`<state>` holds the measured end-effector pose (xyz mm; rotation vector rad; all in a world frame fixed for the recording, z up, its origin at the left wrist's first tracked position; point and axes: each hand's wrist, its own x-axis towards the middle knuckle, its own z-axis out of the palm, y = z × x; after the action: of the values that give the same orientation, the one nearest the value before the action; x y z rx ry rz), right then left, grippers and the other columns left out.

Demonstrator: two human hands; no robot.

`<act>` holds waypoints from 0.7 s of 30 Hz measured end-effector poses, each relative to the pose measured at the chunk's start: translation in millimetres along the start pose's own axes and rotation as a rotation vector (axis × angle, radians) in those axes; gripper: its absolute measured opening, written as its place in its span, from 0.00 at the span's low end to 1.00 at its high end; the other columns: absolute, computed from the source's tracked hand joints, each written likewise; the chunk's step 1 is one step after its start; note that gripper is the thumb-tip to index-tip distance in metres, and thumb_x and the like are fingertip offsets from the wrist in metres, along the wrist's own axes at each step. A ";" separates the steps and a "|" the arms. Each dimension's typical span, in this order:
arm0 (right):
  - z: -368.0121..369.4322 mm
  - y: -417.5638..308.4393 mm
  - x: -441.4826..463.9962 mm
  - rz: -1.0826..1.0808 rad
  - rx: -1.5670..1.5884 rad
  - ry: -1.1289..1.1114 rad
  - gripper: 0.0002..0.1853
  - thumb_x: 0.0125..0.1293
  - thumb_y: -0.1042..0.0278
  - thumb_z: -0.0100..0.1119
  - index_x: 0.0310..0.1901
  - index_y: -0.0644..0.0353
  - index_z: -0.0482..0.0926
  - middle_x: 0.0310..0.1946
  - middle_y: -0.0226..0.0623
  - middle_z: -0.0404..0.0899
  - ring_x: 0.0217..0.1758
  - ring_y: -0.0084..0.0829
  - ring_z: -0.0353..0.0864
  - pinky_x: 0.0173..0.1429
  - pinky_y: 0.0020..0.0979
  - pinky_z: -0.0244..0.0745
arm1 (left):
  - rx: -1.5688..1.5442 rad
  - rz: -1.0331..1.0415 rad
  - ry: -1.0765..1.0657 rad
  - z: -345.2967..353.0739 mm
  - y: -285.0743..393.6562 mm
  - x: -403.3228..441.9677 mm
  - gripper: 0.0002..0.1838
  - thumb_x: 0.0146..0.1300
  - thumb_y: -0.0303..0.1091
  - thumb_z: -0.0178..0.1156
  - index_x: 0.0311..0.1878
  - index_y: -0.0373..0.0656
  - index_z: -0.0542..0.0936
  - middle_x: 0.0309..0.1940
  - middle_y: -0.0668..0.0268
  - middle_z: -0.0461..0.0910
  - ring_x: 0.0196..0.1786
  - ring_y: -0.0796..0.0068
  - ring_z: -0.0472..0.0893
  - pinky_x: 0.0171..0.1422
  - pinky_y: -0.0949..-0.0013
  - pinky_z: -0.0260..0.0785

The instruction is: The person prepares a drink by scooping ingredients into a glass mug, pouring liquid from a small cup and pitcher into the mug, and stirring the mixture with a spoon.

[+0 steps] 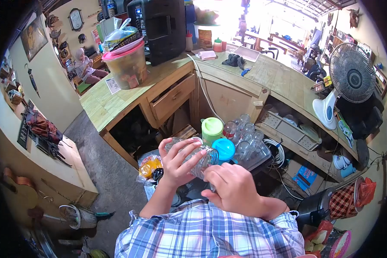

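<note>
A clear glass jar point(208, 158) lies tilted between both hands in front of my chest. My left hand point(179, 161) is wrapped round its body, fingers spread over the glass. Close to the jar's right end is my right hand point(234, 187), its fingers curled in; what they hold, if anything, is too small to make out. Just beyond the jar stand a green-lidded container point(212, 127) and a blue lid point(223, 149). Several glasses point(245, 136) crowd a metal tray point(259, 158) to their right.
A wooden counter point(271, 79) bends round the front. On it are a plastic tub point(125, 64), a black speaker point(159, 30) and a fan point(352, 77). Coiled white cable point(276, 154) lies right of the tray. A seated person point(85, 66) is at the far left.
</note>
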<state>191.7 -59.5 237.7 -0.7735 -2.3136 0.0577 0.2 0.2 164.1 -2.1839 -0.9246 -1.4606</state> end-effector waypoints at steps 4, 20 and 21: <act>-1.8 -5.0 -0.8 0.002 0.019 -0.027 0.20 0.64 0.49 0.56 0.37 0.62 0.76 0.35 0.39 0.79 0.32 0.35 0.78 0.31 0.32 0.70 | -0.036 -0.035 -0.008 -1.3 -1.9 0.4 0.26 0.43 0.45 0.72 0.50 0.58 0.81 0.49 0.70 0.82 0.52 0.69 0.81 0.65 0.49 0.52; -16.7 18.6 -12.0 0.296 0.798 0.156 0.20 0.73 0.55 0.49 0.35 0.64 0.81 0.32 0.41 0.85 0.37 0.34 0.86 0.42 0.29 0.79 | -0.157 -0.049 0.126 -0.5 -1.5 -0.5 0.29 0.43 0.48 0.74 0.50 0.49 0.80 0.46 0.66 0.83 0.51 0.65 0.81 0.65 0.51 0.55; -24.4 17.0 -13.5 0.360 0.844 0.154 0.23 0.75 0.54 0.46 0.36 0.66 0.83 0.34 0.42 0.85 0.39 0.32 0.87 0.44 0.28 0.78 | -0.169 -0.065 0.122 -1.9 -1.7 0.0 0.28 0.44 0.48 0.74 0.50 0.48 0.80 0.47 0.66 0.83 0.50 0.64 0.81 0.65 0.51 0.56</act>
<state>223.6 -56.9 244.1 -0.6861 -1.7237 1.0193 -2.3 0.3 164.8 -2.1701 -0.8667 -1.7398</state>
